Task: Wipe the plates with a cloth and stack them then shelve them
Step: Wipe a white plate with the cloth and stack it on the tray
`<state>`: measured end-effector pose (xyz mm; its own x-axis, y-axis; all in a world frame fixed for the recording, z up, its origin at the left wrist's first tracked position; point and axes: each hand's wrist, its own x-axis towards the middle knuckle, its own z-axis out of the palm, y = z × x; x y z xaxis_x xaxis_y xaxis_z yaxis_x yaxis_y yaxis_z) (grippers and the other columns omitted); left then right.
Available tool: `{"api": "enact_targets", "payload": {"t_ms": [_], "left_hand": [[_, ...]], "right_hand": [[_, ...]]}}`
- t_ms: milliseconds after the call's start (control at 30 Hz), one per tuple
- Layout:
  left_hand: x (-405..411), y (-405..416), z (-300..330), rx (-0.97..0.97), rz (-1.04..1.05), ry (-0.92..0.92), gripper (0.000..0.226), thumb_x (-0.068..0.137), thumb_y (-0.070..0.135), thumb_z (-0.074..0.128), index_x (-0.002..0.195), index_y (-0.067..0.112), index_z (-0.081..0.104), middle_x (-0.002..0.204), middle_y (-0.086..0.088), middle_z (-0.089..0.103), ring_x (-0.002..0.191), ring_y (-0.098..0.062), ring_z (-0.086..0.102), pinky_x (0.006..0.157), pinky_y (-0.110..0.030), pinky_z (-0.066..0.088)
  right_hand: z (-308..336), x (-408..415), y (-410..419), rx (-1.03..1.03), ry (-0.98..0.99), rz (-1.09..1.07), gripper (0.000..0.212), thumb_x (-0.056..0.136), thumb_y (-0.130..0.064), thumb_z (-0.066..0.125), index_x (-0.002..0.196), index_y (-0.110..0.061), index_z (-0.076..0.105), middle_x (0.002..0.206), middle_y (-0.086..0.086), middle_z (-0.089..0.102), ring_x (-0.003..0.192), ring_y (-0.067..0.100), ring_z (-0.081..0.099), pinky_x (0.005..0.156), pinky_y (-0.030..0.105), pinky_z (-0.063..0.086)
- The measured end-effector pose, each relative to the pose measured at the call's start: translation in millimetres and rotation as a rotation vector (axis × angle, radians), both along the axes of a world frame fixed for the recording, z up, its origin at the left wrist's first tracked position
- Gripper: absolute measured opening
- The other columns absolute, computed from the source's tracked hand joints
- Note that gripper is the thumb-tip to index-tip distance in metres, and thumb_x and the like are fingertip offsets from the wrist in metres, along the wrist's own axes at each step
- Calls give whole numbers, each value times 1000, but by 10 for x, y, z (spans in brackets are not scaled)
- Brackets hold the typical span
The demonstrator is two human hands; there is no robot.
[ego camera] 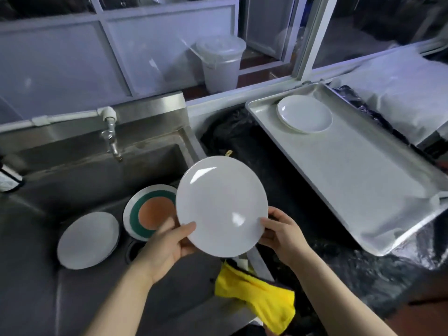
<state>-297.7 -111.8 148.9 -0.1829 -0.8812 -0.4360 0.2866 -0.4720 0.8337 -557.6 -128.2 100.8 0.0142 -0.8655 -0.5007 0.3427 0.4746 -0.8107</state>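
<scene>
I hold a white plate (221, 204) tilted toward me above the sink's right edge. My left hand (167, 246) grips its lower left rim, thumb on the face. My right hand (281, 236) grips its lower right rim. A yellow cloth (257, 294) lies draped over the sink's edge below the plate, in neither hand. In the sink (84, 180) lie a plain white plate (88, 240) and a plate with a green ring and orange centre (150, 212). Another white plate (304, 117) sits at the far end of a metal tray (363, 180) on the right.
A tap (112, 139) juts over the sink's back wall. Black plastic sheeting (244, 139) covers the counter between sink and tray. A white lidded bucket (220, 61) stands behind the window frame. A white wrapped bundle (407, 93) lies beyond the tray.
</scene>
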Motion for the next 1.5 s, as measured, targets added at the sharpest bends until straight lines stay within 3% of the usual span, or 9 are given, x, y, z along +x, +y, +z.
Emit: {"api": "enact_targets", "payload": {"t_ms": [200,400,500,633,800,933,1100,1333,1500], "left_hand": [[-635,-676,271,-95,0,-99,45,85,22,57,129,27,53,119,-7,69,109,-24,66,93,-43,49],[-1109,-1204,388,-132,-1,-157,41,89,23,53,129,22,55,119,-5,70,111,-22,66,93,-42,48],[-1272,-1389,407,-147,2,-180,42,85,23,56,127,22,57,118,-5,70,110,-21,66,92,-41,49],[-1396,-1517,374,-164,38,-200,35,98,6,44,125,24,58,119,-3,70,111,-21,66,91,-39,48],[-1470,-1527,311,-153,73,-192,37,99,5,41,123,25,60,120,-4,69,111,-22,66,91,-41,48],[-1440,-1518,286,-128,128,-195,37,98,4,42,124,22,60,118,-5,70,108,-24,67,87,-39,49],[-1378,-1512,266,-96,178,-185,36,98,3,40,125,19,58,116,-7,71,107,-24,68,85,-38,50],[-1333,-1474,212,-70,196,-158,36,97,4,42,124,19,59,116,-8,71,107,-26,67,86,-39,50],[-1332,-1464,185,-67,189,-165,36,98,4,42,126,19,58,117,-8,70,108,-25,67,87,-38,52]], "right_hand": [[111,-1015,-681,-27,36,-145,21,83,-2,61,89,-20,72,84,9,68,66,22,64,58,30,54],[203,-1786,-1325,-22,-11,-366,24,84,3,57,97,-16,64,73,3,70,51,20,63,51,25,53],[226,-2007,-1649,1,-16,-458,23,84,5,54,90,-15,63,72,3,69,55,21,65,52,25,55],[219,-2136,-2105,49,-18,-551,24,84,11,47,85,-10,59,77,9,62,69,23,63,53,26,58],[192,-2183,-2646,71,16,-625,26,82,12,44,97,-6,56,83,12,60,78,28,63,75,37,59],[171,-2241,-2927,97,-5,-625,40,82,12,45,120,1,55,105,19,64,75,28,65,55,31,59],[134,-2273,-3133,106,-27,-652,40,84,12,48,122,2,54,108,22,64,75,30,65,50,31,57],[35,-2295,-3270,120,46,-660,38,82,12,48,116,-1,57,102,18,63,72,26,64,50,30,58],[-111,-2316,-3318,24,398,-593,17,80,4,50,77,-11,57,83,9,64,65,24,66,46,23,52]]}}
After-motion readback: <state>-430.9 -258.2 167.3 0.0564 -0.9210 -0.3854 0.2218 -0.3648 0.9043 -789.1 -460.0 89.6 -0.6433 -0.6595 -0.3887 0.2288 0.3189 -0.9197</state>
